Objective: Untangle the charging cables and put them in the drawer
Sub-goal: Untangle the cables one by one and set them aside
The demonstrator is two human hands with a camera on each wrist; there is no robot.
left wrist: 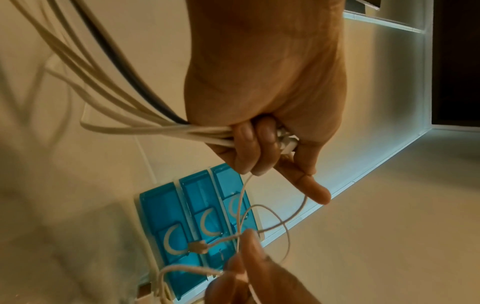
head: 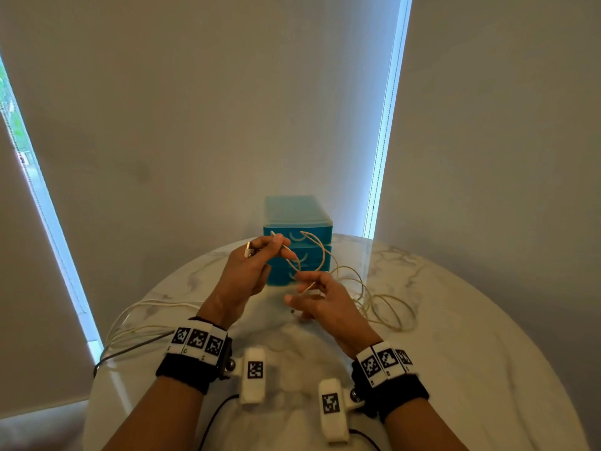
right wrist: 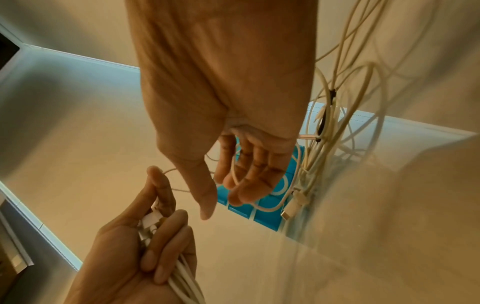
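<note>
A blue three-drawer unit (head: 297,237) stands at the table's far edge with all drawers closed. In front of it my left hand (head: 264,252) is raised and grips a bundle of white cables (left wrist: 145,131) plus one dark cable, their plugs (left wrist: 285,142) gathered in the palm. A thin braided cable (head: 320,252) loops from that hand across to my right hand (head: 309,286). The right hand's curled fingers (right wrist: 241,181) hook and pinch it. The left hand (right wrist: 155,236) and its bundle also show low in the right wrist view.
More pale cables (head: 387,307) lie tangled on the marble table (head: 471,336) to the right of my right hand. Cable lengths (head: 140,323) trail off the table's left edge. Roller blinds close off the space behind the drawer unit.
</note>
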